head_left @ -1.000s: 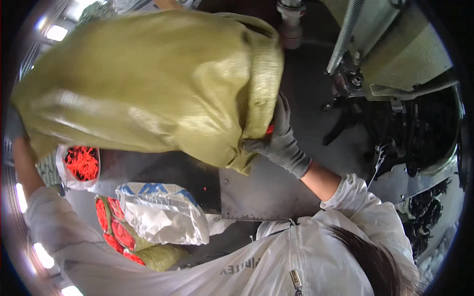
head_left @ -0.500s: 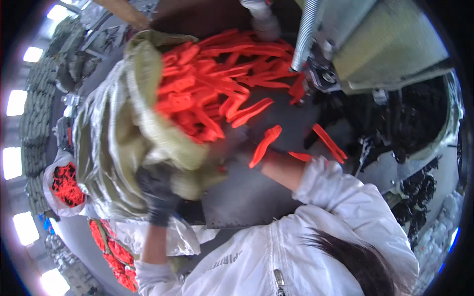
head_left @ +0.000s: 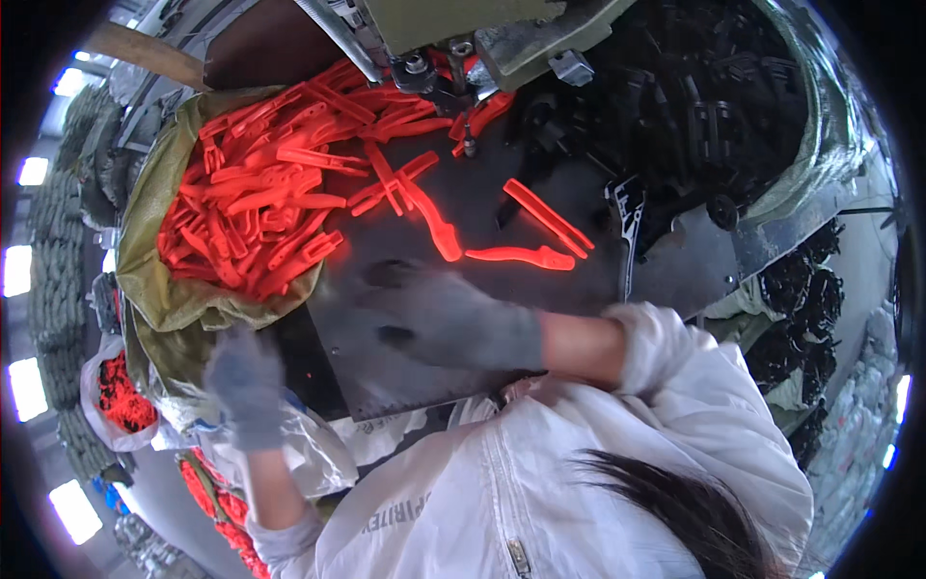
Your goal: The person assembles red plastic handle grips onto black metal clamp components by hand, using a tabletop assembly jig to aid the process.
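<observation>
The person is wearing grey knit gloves on both hands and a white jacket with the cuffs pushed back from bare wrists. The left hand (head_left: 246, 386) is hanging low at the left, fingers loosely curled downward, its forearm rising from the lower edge. The right hand (head_left: 453, 323) is reaching leftward across the middle, palm down, fingers spread and blurred, forearm lying nearly level.
</observation>
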The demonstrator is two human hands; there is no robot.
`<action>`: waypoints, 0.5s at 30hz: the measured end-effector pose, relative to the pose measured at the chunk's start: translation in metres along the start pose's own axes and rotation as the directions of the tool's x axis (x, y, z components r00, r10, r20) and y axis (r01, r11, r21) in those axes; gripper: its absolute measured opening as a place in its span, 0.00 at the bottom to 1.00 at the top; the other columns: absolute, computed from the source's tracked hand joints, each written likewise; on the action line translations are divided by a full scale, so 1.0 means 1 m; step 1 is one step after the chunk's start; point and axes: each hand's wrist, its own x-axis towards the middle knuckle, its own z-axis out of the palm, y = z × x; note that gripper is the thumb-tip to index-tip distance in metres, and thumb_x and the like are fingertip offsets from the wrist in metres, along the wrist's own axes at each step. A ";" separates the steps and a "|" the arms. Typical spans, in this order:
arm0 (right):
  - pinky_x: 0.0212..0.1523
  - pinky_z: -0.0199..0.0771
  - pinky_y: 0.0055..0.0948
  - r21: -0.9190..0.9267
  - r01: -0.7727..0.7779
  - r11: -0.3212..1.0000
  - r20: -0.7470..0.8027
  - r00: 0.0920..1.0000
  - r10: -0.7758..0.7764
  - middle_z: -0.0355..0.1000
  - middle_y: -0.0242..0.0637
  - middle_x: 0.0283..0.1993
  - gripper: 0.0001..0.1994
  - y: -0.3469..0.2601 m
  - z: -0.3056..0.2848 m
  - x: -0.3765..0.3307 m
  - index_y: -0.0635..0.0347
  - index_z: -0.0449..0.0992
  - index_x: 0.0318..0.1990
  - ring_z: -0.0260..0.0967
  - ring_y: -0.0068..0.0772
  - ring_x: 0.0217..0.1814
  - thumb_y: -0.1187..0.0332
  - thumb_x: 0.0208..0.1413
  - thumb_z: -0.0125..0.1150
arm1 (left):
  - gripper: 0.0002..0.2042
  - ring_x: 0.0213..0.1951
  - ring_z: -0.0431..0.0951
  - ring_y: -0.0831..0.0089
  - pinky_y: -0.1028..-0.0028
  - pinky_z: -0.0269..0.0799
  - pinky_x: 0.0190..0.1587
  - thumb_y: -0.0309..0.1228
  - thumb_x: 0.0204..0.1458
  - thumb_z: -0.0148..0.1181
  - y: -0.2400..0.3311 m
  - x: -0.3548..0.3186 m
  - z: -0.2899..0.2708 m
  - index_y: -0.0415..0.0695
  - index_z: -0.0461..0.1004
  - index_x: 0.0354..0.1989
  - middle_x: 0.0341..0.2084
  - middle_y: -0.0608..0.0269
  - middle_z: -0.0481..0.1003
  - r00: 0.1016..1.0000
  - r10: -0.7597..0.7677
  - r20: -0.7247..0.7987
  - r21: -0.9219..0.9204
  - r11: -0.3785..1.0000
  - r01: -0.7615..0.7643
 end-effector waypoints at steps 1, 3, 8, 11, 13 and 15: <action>0.65 0.70 0.47 0.022 -0.039 0.999 -0.089 0.995 0.041 0.71 0.47 0.62 0.21 -0.001 -0.020 -0.030 0.56 0.76 0.57 0.67 0.53 0.66 0.68 0.54 0.64 | 0.14 0.39 0.81 0.51 0.56 0.79 0.42 0.37 0.55 0.62 0.034 -0.018 -0.008 0.48 0.76 0.47 0.38 0.55 0.80 0.985 0.089 -0.147 -0.209 0.971 -0.119; 0.62 0.73 0.46 -0.126 -0.165 0.978 -0.316 0.941 0.118 0.72 0.46 0.60 0.23 0.008 -0.059 -0.077 0.54 0.76 0.57 0.69 0.54 0.62 0.73 0.51 0.65 | 0.14 0.46 0.80 0.55 0.58 0.79 0.46 0.36 0.52 0.63 0.118 -0.029 -0.043 0.48 0.77 0.47 0.49 0.57 0.77 0.844 0.421 -0.332 -0.429 0.729 -0.532; 0.59 0.73 0.47 -0.281 -0.407 0.869 -0.653 0.744 0.137 0.71 0.50 0.60 0.25 0.031 -0.109 -0.148 0.57 0.76 0.58 0.70 0.56 0.60 0.75 0.48 0.68 | 0.29 0.66 0.68 0.53 0.55 0.64 0.70 0.45 0.50 0.68 0.263 0.006 -0.048 0.49 0.74 0.61 0.61 0.52 0.71 0.500 0.574 -0.649 -0.353 0.355 -0.866; 0.62 0.71 0.50 -0.307 -0.430 0.849 -0.711 0.697 0.096 0.68 0.50 0.63 0.28 0.035 -0.112 -0.171 0.54 0.74 0.61 0.67 0.58 0.63 0.73 0.48 0.69 | 0.30 0.64 0.70 0.52 0.54 0.64 0.68 0.49 0.49 0.69 0.294 0.032 -0.022 0.47 0.74 0.59 0.61 0.52 0.71 0.510 0.593 -0.623 -0.282 0.438 -0.853; 0.64 0.69 0.54 -0.355 -0.547 0.758 -0.657 0.723 0.215 0.63 0.50 0.68 0.32 0.047 -0.104 -0.176 0.51 0.72 0.65 0.62 0.62 0.67 0.71 0.48 0.70 | 0.36 0.59 0.74 0.55 0.56 0.69 0.62 0.55 0.52 0.66 0.284 0.044 -0.009 0.46 0.68 0.65 0.59 0.57 0.72 0.509 0.668 -0.543 -0.270 0.435 -0.859; 0.66 0.67 0.57 -0.475 -0.574 0.667 -0.616 0.758 0.214 0.58 0.52 0.71 0.35 0.080 -0.099 -0.184 0.47 0.69 0.69 0.58 0.64 0.69 0.71 0.49 0.68 | 0.39 0.59 0.74 0.54 0.56 0.70 0.60 0.57 0.50 0.67 0.272 0.035 -0.007 0.46 0.67 0.65 0.59 0.56 0.72 0.649 0.679 -0.343 -0.325 0.562 -0.761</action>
